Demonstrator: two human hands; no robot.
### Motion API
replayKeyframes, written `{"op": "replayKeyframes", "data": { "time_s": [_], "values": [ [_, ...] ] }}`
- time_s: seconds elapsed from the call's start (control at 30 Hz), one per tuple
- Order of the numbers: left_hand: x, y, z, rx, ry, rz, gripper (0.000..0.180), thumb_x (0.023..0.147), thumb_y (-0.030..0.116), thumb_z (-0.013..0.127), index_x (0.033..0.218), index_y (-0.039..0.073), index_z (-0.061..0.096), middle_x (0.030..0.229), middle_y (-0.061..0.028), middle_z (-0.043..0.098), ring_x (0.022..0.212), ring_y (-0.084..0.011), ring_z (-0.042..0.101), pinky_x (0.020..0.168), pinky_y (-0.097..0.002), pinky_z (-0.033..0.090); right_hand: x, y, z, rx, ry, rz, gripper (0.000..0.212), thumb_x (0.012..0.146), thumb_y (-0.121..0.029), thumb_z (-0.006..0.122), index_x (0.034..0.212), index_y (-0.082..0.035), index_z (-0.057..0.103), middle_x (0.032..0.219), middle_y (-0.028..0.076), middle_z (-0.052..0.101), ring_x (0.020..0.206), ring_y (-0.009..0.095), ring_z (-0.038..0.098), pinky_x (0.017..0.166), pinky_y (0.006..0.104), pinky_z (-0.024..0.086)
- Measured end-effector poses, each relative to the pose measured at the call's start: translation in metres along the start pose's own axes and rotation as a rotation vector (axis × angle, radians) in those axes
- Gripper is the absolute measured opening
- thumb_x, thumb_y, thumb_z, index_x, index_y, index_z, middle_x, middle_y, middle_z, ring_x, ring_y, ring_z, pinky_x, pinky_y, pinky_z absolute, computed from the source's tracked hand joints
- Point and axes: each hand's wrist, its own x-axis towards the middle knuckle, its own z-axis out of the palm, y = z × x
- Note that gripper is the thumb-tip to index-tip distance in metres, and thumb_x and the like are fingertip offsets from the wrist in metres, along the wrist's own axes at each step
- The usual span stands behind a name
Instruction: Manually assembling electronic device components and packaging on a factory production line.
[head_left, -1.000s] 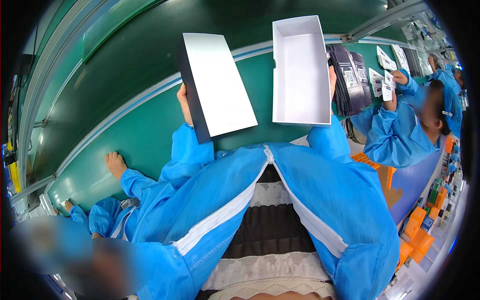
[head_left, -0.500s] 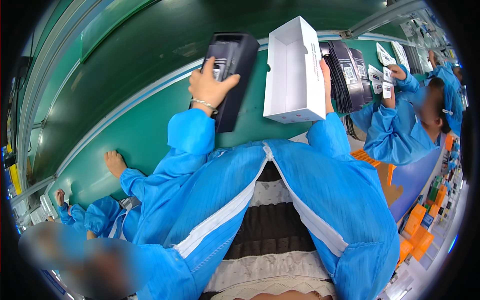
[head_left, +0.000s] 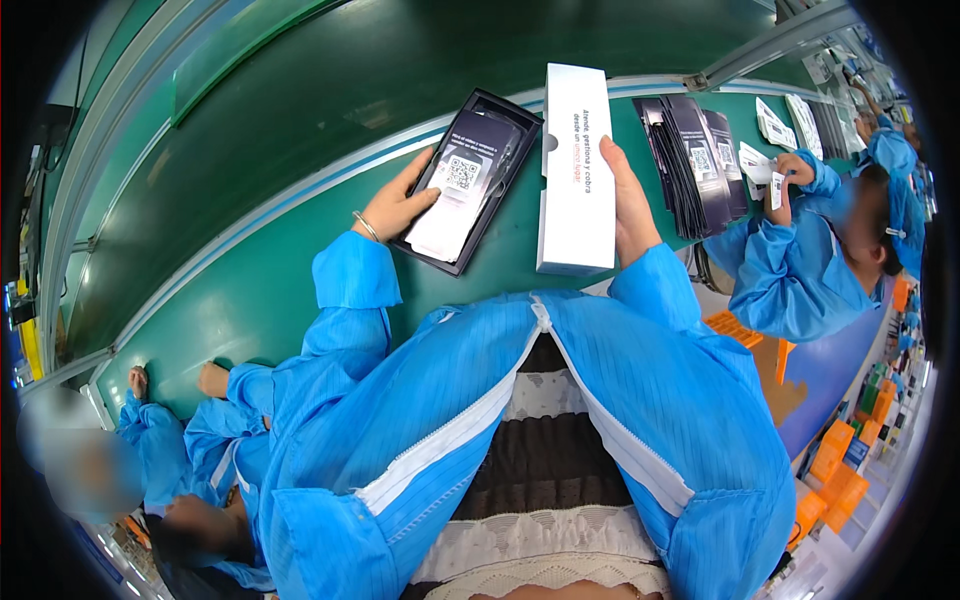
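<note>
My left hand [head_left: 398,205] grips the left side of an open black box [head_left: 453,265], its thumb lying over the inside edge. A dark and white printed leaflet [head_left: 462,178] with a square code lies in the box, covering most of what is beneath; something in a clear bag shows along the right inner side. Beside it, to the right, my right hand [head_left: 632,205] holds a long white box cover [head_left: 578,190] by its right side. The cover's printed side faces up, and its half-round notch is toward the black box. A narrow gap parts the two.
Several dark printed leaflets [head_left: 690,160] lie stacked on the green bench [head_left: 250,270] to my right. Further right a co-worker's hands [head_left: 790,175] hold white cards. Other people's hands [head_left: 213,380] rest on the bench at the left. A metal-edged green belt [head_left: 330,100] runs along the far side.
The black box has turned face up and swung slantwise, showing the leaflet. The white cover has rolled so its printed side faces up instead of its hollow. My left hand has shifted to the box's side.
</note>
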Motion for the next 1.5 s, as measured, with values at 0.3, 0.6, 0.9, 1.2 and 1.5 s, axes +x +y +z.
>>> {"op": "replayKeyframes", "data": {
  "time_s": [0.3, 0.6, 0.9, 1.2, 1.5],
  "values": [
    [0.005, -0.01, 0.094, 0.298, 0.259, 0.128, 0.074, 0.08, 0.015, 0.057, 0.141, 0.008, 0.016, 0.13, -0.0316, 0.033, 0.122, -0.0435, 0.032, 0.102, -0.0399, 0.028, 0.013, -0.001, -0.014, -0.605, 0.202, -0.172, 0.086, 0.077, -0.047, 0.061, 0.133, 0.008, 0.025, 0.137, 0.025, 0.018, 0.122, 0.033, 0.035, 0.094, 0.0356, 0.04],
    [0.027, 0.005, 0.111, 0.574, 0.258, 0.0, 0.064, 0.083, 0.023, 0.054, 0.14, 0.018, 0.025, 0.133, -0.0373, 0.02, 0.123, -0.0508, 0.024, 0.103, -0.0481, 0.024, 0.008, -0.006, -0.003, -1.142, 0.307, -0.265, 0.089, 0.07, -0.054, 0.065, 0.134, -0.001, 0.032, 0.14, 0.029, 0.011, 0.126, 0.046, 0.02, 0.101, 0.0513, 0.024],
    [0.035, -0.007, 0.104, 0.013, 0.302, 0.012, 0.052, 0.092, 0.018, 0.041, 0.141, 0.012, 0.023, 0.137, -0.0224, 0.03, 0.125, -0.03, 0.034, 0.102, -0.0337, 0.029, -0.011, -0.001, 0.011, -1.403, 0.124, -0.354, 0.073, 0.078, -0.04, 0.061, 0.132, 0.0, 0.034, 0.137, 0.033, 0.019, 0.124, 0.047, 0.022, 0.099, 0.0528, 0.024],
    [0.027, 0.054, 0.102, -0.537, 0.221, -0.14, 0.067, 0.095, 0.034, 0.038, 0.141, 0.001, 0.002, 0.14, -0.0164, 0.029, 0.126, -0.0209, 0.034, 0.1, -0.0275, 0.031, -0.002, 0.033, -0.013, -1.045, 0.074, -0.357, 0.079, 0.074, -0.024, 0.066, 0.134, 0.005, 0.024, 0.118, 0.029, 0.043, 0.114, 0.037, 0.039, 0.094, 0.0416, 0.036],
    [0.024, 0.055, 0.098, -0.376, 0.162, -0.15, 0.084, 0.083, 0.018, 0.059, 0.141, -0.002, 0.001, 0.143, -0.0217, 0.02, 0.13, -0.0264, 0.027, 0.104, -0.0307, 0.025, -0.014, 0.026, 0.01, -0.889, 0.095, -0.364, 0.076, 0.074, -0.015, 0.067, 0.133, 0.004, 0.023, 0.126, 0.022, 0.035, 0.11, 0.03, 0.042, 0.091, 0.0369, 0.04]
  ]
}}
